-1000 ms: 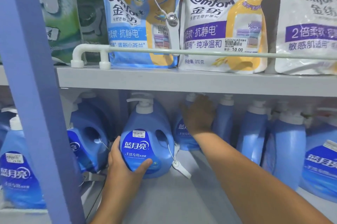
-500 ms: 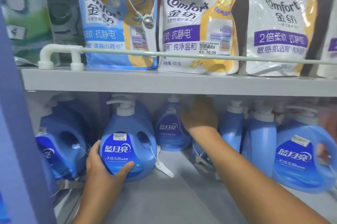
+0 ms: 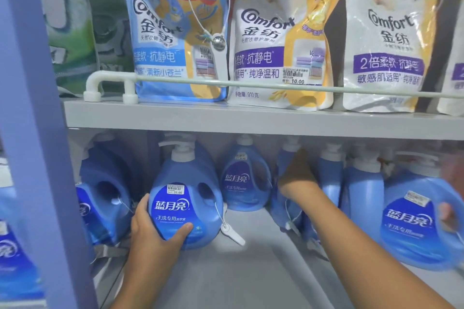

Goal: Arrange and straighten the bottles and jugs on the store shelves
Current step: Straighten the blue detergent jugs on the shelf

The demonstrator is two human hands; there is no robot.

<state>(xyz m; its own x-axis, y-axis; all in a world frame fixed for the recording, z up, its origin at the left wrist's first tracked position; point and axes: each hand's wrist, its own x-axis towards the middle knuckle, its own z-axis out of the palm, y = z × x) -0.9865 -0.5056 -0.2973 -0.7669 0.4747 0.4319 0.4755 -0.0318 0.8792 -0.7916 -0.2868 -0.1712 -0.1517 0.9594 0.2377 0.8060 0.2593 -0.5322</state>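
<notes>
Two hands engaged: left hand clasps upright pump jug; right hand, grip hidden, reaches deeper at rear bottle.

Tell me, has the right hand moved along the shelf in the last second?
Yes. The right hand moved rightward: earlier it overlapped the small back bottle, and now it sits clear to that bottle's right.

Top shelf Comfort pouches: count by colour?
Blue pouch: 1
Yellow pouch: 1
White pouch: 1
Total: 3. There is also a sliver cut off at the right edge, too little to count.
</notes>
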